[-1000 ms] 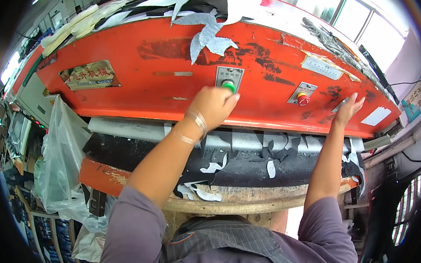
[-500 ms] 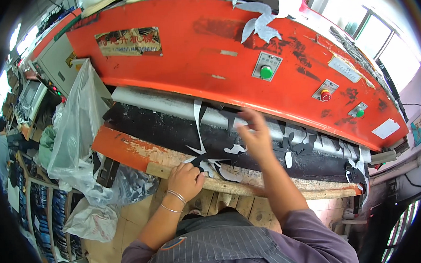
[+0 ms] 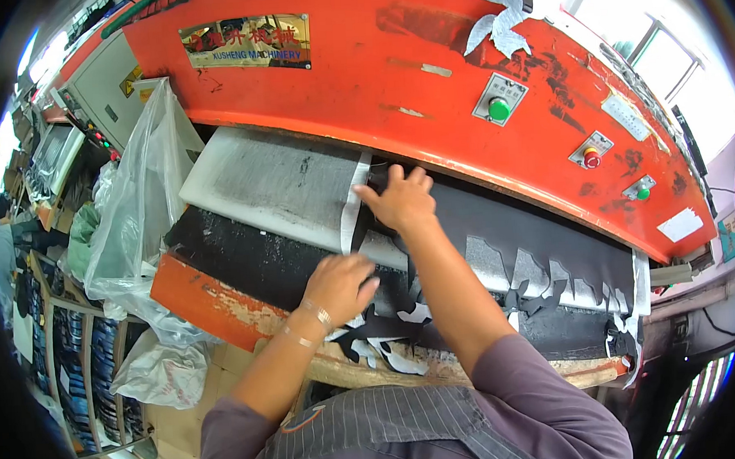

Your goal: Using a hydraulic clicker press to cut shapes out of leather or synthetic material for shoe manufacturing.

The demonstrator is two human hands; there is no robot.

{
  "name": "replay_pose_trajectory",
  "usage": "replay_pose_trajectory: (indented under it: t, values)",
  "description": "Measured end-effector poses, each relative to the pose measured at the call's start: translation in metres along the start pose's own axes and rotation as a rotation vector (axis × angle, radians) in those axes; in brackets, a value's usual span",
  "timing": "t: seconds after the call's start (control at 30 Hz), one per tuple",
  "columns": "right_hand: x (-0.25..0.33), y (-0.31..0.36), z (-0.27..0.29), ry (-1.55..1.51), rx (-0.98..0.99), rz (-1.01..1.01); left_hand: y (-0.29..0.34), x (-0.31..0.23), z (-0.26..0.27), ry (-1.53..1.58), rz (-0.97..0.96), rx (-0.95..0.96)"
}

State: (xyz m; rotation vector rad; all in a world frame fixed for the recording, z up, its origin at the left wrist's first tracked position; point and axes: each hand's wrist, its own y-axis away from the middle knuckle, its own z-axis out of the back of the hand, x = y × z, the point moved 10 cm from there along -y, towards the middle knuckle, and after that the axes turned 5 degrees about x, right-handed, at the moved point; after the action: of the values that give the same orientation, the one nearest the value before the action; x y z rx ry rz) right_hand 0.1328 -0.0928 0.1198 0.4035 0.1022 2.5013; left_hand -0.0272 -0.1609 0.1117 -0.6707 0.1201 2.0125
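My right hand [image 3: 403,202] has its fingers spread over the near-left part of a black sheet [image 3: 498,215], close under the front beam of a red machine [image 3: 361,90]. Cut-out gaps with jagged edges run along the sheet's near side. Under it lies a thick white board [image 3: 275,184], bare on the left, with a pale strip [image 3: 352,205] at the sheet's left edge. My left hand [image 3: 341,284] is slightly blurred, thumb apart from the fingers, above the black ledge [image 3: 229,248] by the board's near edge. Nothing shows in either hand.
Black and white scraps [image 3: 398,355] lie on the worn orange-and-wood front edge. Green buttons [image 3: 499,109] and a red knob [image 3: 592,159] sit on the machine's front. At left hangs a clear plastic bag [image 3: 133,215], above a white sack [image 3: 162,376] and a rack [image 3: 86,365].
The white board and black sheet now stick out much farther from under the machine. My left hand has left the wooden edge and moved forward; my right hand has gone forward and left onto the sheet.
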Motion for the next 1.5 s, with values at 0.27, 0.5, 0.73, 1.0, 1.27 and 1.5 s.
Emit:
replay_pose_trajectory:
  t: [0.27, 0.5, 0.73, 1.0, 1.27, 1.5]
  values:
    - [-0.027, -0.005, -0.001, -0.504, 0.024, 0.293, -0.034, 0.065, -0.033, -0.024, 0.017, 0.042]
    - [-0.062, 0.114, -0.050, -1.204, 0.476, 0.318, -0.016, 0.007, -0.061, 1.520, 0.019, 0.246]
    - [-0.057, 0.142, -0.060, -0.923, 0.467, 0.357, 0.016, 0.023, -0.078, 1.379, 0.230, 0.197]
    - [-0.056, 0.082, 0.016, 0.419, 0.110, 0.787, 0.080, 0.081, -0.046, 0.450, 0.507, 0.249]
    - [-0.092, 0.060, -0.012, 0.570, -0.134, 0.712, 0.096, 0.069, -0.048, 0.312, 0.395, 0.205]
    - [-0.122, 0.073, -0.049, -0.232, -0.389, -0.014, 0.097, 0.070, -0.040, 0.340, 0.400, 0.177]
